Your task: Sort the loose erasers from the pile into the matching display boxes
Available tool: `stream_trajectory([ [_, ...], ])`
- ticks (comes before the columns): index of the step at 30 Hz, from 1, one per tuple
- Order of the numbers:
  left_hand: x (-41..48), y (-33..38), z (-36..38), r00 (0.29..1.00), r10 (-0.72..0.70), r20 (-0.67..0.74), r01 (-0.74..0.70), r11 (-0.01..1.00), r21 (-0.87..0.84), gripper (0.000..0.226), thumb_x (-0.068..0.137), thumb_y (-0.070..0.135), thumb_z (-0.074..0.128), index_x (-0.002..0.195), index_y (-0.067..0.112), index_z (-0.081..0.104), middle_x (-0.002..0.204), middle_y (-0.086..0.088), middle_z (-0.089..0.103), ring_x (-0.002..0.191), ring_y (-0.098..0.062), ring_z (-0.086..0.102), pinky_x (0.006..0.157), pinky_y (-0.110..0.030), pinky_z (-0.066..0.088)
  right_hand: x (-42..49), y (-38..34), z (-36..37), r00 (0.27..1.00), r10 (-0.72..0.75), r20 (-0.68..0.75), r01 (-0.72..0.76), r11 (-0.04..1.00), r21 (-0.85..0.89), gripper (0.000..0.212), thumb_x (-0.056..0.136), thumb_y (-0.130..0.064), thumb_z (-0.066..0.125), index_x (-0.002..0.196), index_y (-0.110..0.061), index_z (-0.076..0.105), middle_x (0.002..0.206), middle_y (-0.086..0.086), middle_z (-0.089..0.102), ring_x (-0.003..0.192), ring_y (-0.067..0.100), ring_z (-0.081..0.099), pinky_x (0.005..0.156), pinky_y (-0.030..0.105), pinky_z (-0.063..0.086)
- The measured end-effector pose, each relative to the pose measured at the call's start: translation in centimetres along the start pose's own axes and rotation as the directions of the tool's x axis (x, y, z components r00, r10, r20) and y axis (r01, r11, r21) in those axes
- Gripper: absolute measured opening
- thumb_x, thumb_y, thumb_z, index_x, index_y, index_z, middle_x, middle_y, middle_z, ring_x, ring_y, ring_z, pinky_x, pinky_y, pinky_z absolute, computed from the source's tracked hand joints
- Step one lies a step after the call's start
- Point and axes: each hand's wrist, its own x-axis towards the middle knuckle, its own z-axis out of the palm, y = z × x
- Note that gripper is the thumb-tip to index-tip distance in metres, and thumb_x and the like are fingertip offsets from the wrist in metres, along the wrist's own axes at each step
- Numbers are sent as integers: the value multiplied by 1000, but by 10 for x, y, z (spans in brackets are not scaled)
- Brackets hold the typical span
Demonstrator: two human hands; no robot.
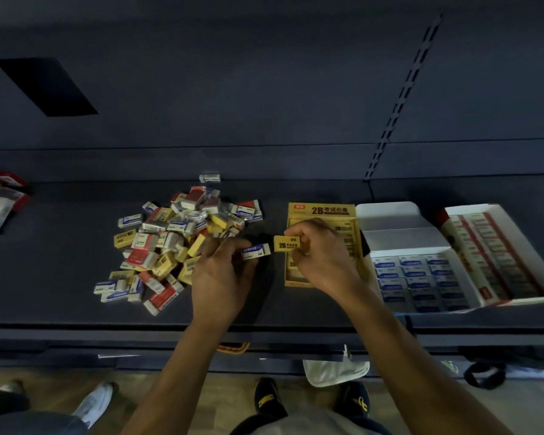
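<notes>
Where the flat, matte dark-grey metal shelf point(60, 246) runs across the view, a loose pile of small rectangular erasers point(176, 243) in glossy yellow, red-and-white and blue-and-white paper sleeves lies heaped left of centre. At the right, three open display boxes stand side by side: a white cardboard box of red-banded erasers point(496, 255) at the far right, a white cardboard box of blue-labelled erasers point(421, 277) with its flap folded back, and a yellow cardboard box printed 2B point(321, 211), whose contents are mostly hidden by the right hand and seem to be yellow. Both bare forearms reach in from below. The left hand point(220, 277), back upward at the pile's right edge, pinches a blue-and-white sleeved eraser block point(256, 251) at its fingertips. The right hand point(324, 262), fingers curled, grips a yellow sleeved eraser block marked 2B point(287, 244) just above the yellow box's left edge. The two blocks sit nearly end to end between the hands.
</notes>
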Motion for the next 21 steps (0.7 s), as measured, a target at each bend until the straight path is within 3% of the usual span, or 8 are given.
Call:
stream_trajectory([
  [10,2,22,35,999,-1,54,5,997,-79,20,79,18,71,97,20,65,94,-1,62,78,-14,60,64,-39,55,-17,37,-36,999,23,48,-10,967,-256,32,80,-5,66,111,-12,63,122,4,59,109,18,57,87,25,48],
  [21,-2,33,42,994,-56,89,63,995,-72,19,80,23,71,97,21,63,88,7,66,77,-9,63,65,-35,55,-19,33,-27,993,2,122,33,956,-290,33,82,-12,67,114,-11,61,126,5,51,117,21,50,93,28,43],
])
